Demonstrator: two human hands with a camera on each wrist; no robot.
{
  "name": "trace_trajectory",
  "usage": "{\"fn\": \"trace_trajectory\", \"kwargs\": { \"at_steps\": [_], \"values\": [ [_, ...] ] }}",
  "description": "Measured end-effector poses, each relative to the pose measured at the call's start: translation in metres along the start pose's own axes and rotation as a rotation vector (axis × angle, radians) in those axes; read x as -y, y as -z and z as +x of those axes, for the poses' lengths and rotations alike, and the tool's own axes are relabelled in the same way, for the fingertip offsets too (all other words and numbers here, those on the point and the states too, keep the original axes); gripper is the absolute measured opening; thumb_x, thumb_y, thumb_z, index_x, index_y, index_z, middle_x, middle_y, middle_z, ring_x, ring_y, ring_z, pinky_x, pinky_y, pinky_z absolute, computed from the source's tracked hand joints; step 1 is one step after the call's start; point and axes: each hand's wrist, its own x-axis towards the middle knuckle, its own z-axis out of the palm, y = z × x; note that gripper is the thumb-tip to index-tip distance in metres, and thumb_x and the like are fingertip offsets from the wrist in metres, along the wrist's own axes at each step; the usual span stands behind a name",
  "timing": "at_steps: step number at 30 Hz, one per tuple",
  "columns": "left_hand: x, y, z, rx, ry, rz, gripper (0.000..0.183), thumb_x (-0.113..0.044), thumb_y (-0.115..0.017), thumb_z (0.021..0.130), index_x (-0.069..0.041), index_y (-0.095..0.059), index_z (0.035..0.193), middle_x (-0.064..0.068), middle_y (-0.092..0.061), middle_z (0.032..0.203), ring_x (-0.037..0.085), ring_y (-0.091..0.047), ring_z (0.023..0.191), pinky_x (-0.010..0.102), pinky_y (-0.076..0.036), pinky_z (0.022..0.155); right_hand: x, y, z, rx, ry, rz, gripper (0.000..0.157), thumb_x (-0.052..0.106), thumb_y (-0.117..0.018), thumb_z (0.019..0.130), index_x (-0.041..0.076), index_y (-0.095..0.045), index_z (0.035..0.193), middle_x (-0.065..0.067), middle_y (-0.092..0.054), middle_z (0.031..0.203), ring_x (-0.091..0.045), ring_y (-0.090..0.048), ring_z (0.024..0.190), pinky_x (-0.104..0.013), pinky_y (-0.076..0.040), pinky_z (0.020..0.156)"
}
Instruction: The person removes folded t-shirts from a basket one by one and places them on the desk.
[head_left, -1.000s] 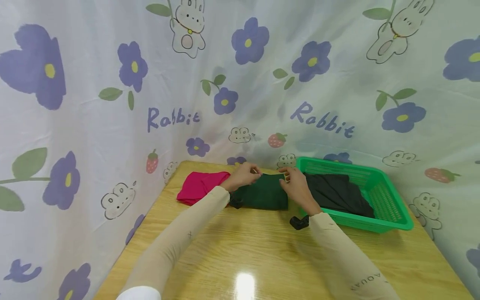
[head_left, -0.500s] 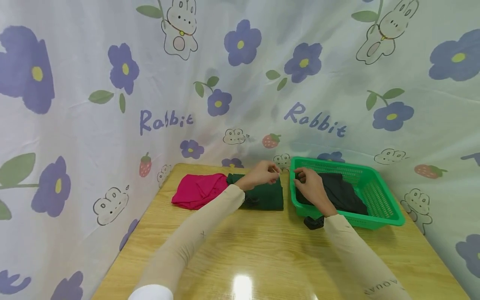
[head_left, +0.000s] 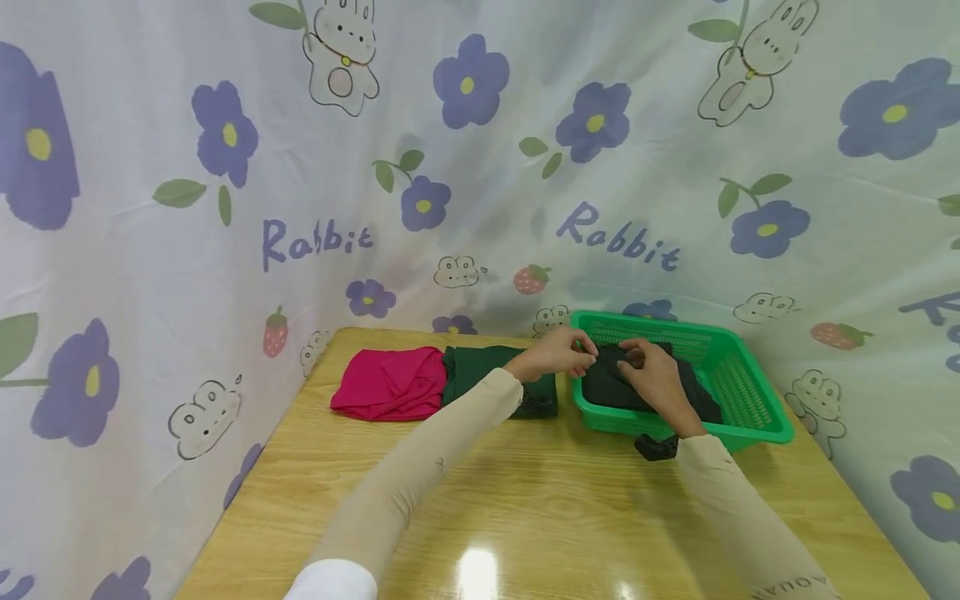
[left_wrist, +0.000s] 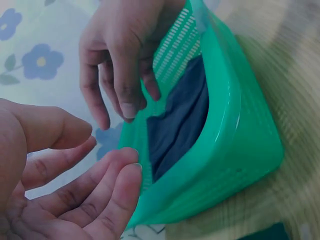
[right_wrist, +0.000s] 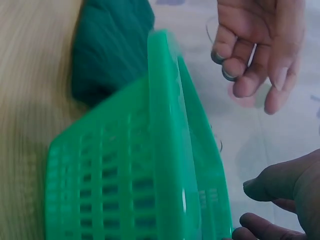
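While green cloth stays put | hands have shifted right to basket

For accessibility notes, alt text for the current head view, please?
A left hand and right hand hover, empty, at a green basket of dark grey cloth. Left of it on a wooden table lie dark green cloth and pink cloth, before a flowered rabbit backdrop.

I'm at a wood-grain table, with fabric printed with rabbits and purple flowers hanging behind it — homelike, though I can't tell whether this is truly a home.
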Motion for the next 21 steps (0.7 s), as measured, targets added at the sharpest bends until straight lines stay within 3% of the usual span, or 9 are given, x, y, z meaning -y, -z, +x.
{"fn": "trace_trajectory", "kwargs": {
  "at_steps": [3,8,12,18,21],
  "values": [
    [0.000,-0.008,0.006,0.014,0.015,-0.008,0.014,-0.014,-0.063,0.104,-0.006,-0.068,0.114,0.009,-0.069,0.102,0.028,-0.070,0.090,0.044,-0.059,0.084,-0.009,0.007,-0.004,-0.007,0.000,-0.013,0.039,0.015,-0.065,0.103,-0.003,-0.059,0.137,-0.031,-0.063,0.125,-0.045,-0.063,0.107,-0.059,-0.053,0.083],
    [-0.003,-0.024,0.016,0.065,0.056,-0.006,0.018,-0.013,-0.062,0.105,-0.003,-0.066,0.118,0.008,-0.066,0.107,0.035,-0.069,0.099,0.035,-0.059,0.079,-0.026,0.017,-0.009,-0.014,-0.023,-0.029,0.038,0.014,-0.064,0.102,-0.003,-0.058,0.136,-0.031,-0.062,0.123,-0.046,-0.063,0.106,-0.059,-0.054,0.082],
    [-0.006,-0.037,0.024,0.103,0.089,0.011,0.021,-0.015,-0.063,0.104,-0.001,-0.065,0.121,0.009,-0.067,0.107,0.033,-0.068,0.100,0.041,-0.058,0.085,-0.042,0.025,-0.011,0.000,-0.062,-0.057,0.039,0.013,-0.064,0.102,-0.004,-0.057,0.137,-0.033,-0.061,0.124,-0.047,-0.062,0.107,-0.060,-0.053,0.082],
    [-0.008,-0.052,0.035,0.087,0.140,0.034,0.020,-0.016,-0.064,0.104,-0.004,-0.066,0.120,0.012,-0.066,0.107,0.028,-0.066,0.095,0.048,-0.055,0.092,-0.063,0.034,-0.016,0.016,-0.124,-0.097,0.042,0.015,-0.066,0.101,-0.005,-0.056,0.138,-0.034,-0.061,0.124,-0.049,-0.061,0.108,-0.060,-0.052,0.082],
    [-0.007,-0.055,0.040,0.080,0.171,0.039,0.021,-0.017,-0.064,0.104,-0.005,-0.065,0.122,0.008,-0.064,0.112,0.033,-0.064,0.106,0.048,-0.054,0.095,-0.068,0.041,-0.020,0.032,-0.147,-0.090,0.044,0.015,-0.066,0.101,-0.005,-0.055,0.139,-0.035,-0.060,0.126,-0.050,-0.060,0.110,-0.060,-0.052,0.082]
  ]
}}
